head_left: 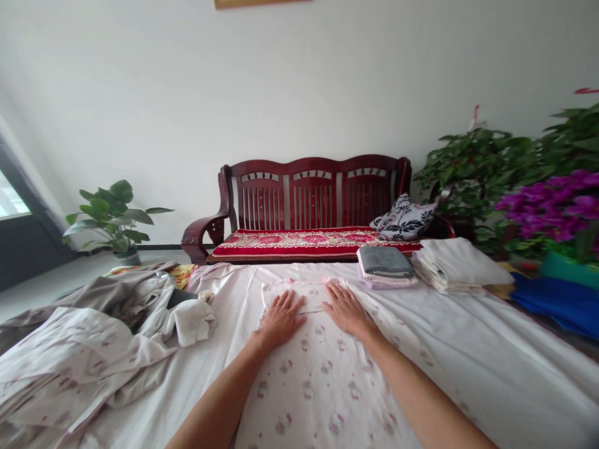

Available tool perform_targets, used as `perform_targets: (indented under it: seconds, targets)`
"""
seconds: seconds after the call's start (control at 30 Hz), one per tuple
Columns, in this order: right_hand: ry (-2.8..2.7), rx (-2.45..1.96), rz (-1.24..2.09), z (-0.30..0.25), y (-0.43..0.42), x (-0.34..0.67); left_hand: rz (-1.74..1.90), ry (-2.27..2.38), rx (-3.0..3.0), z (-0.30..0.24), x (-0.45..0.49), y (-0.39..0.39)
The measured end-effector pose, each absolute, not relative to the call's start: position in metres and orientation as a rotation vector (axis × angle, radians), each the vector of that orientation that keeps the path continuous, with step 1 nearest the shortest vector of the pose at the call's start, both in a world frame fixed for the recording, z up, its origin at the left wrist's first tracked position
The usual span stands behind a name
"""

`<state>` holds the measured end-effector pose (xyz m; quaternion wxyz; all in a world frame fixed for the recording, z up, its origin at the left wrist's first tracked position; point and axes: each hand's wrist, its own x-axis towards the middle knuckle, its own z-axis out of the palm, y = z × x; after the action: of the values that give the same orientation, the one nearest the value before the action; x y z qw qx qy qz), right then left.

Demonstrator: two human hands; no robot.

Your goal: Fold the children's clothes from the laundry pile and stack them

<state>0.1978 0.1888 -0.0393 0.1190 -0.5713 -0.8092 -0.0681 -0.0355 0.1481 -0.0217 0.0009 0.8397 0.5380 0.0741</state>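
A white garment [318, 368] with a small printed cartoon pattern lies spread on the white cloth-covered table, its far edge showing small pink details. My left hand [281, 317] rests flat on the garment's far left part, fingers stretched out. On the far right part lies my right hand [346, 307], palm down with the fingers extended. Both hands press on the fabric, and neither grips it. My forearms cover parts of the garment's sides.
At the left is a heap of loose clothes [88, 349]. Folded grey and pink clothes [386, 265] and a folded white stack [461, 265] sit at the far right, near blue fabric [556, 302]. Behind stand a wooden bench [313, 193] and purple flowers [555, 206].
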Motion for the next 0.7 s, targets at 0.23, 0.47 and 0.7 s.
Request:
perform_targets:
  seconds: [0.23,0.47,0.7]
  targets:
    - [-2.332,-1.654,-0.12,-0.02,0.174,0.198,0.208,1.71,2.605,-0.02,-0.034,0.149]
    - [-2.264,-1.973,-0.185,0.026,0.125,0.219,0.203,1.719,2.592,-0.017,-0.033,0.146]
    - [-2.202,-2.004,0.214,0.019,0.121,0.251,0.221,1.717,2.606,-0.019,-0.033,0.146]
